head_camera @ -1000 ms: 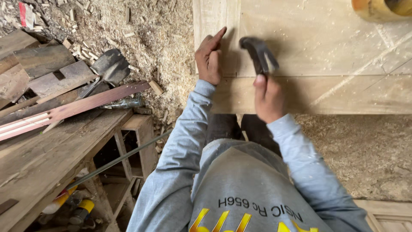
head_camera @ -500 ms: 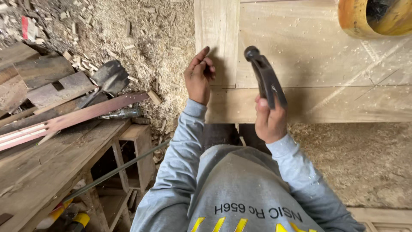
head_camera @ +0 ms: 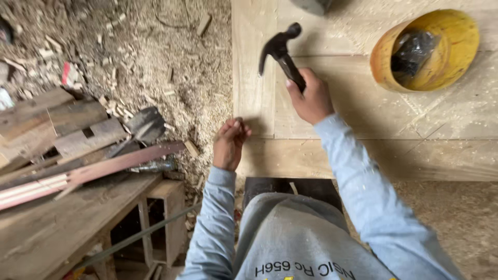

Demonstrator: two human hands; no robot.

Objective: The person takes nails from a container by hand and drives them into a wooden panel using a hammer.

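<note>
My right hand [head_camera: 311, 98] grips the handle of a dark claw hammer [head_camera: 279, 49], held raised over a pale wooden panel [head_camera: 332, 155] dusted with sawdust. My left hand [head_camera: 231, 142] is at the panel's left edge, fingertips pinched together on something small that I cannot make out. The hammer head hangs above and a little to the right of those fingertips. Both arms wear light blue sleeves.
A yellow bowl [head_camera: 456, 57] with a black bag inside stands on the panel at the upper right. Sawdust and wood scraps [head_camera: 155, 57] cover the ground. Rough planks [head_camera: 57, 129], a metal trowel [head_camera: 145, 124] and a wooden bench [head_camera: 52, 228] lie at the left.
The hammer has swung from low against the panel up to a raised position. My left hand has drawn back from flat on the board to a pinch at its edge.
</note>
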